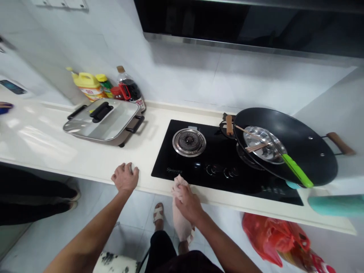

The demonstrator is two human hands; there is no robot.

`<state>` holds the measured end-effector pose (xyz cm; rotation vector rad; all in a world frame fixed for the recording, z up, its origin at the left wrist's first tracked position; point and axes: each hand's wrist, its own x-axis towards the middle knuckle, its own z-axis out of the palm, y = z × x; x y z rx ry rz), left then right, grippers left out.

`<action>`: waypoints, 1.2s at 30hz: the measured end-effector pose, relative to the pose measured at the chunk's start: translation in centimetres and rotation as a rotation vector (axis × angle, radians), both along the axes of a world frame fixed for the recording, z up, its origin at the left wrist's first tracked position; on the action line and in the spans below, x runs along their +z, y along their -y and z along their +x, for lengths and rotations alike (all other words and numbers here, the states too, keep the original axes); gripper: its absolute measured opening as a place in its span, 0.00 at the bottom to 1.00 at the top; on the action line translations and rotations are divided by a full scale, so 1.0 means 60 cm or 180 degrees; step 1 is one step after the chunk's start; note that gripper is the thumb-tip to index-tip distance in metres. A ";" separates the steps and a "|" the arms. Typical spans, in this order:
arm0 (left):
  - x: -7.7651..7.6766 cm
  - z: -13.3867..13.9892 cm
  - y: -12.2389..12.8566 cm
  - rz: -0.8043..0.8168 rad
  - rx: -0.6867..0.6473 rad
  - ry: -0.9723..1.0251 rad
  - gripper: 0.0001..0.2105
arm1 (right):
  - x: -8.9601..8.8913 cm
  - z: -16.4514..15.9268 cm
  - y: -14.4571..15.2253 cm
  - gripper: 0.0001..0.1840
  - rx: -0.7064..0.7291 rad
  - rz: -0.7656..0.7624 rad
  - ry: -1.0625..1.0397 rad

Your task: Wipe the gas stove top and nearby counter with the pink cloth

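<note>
Closest to the camera, the right hand [188, 201] is clamping a pale pink cloth [180, 223] against the front edge of the surface [85, 159], just where the black hob [222, 163] begins. Most of the cloth is hanging down below the edge, while a bunched corner is peeking out above the knuckles and touching the hob's glass. Judging from this, the person is wiping along the hob's front edge, and the next stroke is calling for the cloth to be drawn up and pressed flat onto the glass near the knobs [223, 171].

That arm is reaching in from the lower right, wrist bent and palm turned down. Meanwhile the left hand [125, 177] is resting on the rim of the surface well apart from its partner, fingers curled loosely on something small and white that is too hidden to name; its arm is stretching nearly straight, seemingly bracing the body.

Further back, a burner [189, 142] is sitting bare, and a wok [287, 146] is tilting over the other burner.
</note>
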<state>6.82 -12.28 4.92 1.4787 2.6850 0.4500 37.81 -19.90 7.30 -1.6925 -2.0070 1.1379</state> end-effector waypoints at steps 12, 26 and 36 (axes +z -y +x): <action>-0.019 0.179 0.137 0.1311 -0.1349 0.0876 0.19 | -0.019 0.210 0.029 0.28 -0.1047 -0.0053 -0.0706; -0.042 0.533 0.161 -0.0204 -0.3883 -0.0035 0.54 | -0.071 0.330 0.004 0.26 -0.1483 0.0396 -0.0358; -0.062 0.453 0.159 0.0199 -0.4246 -0.0450 0.31 | -0.110 0.345 -0.001 0.29 -0.1601 0.2390 0.1023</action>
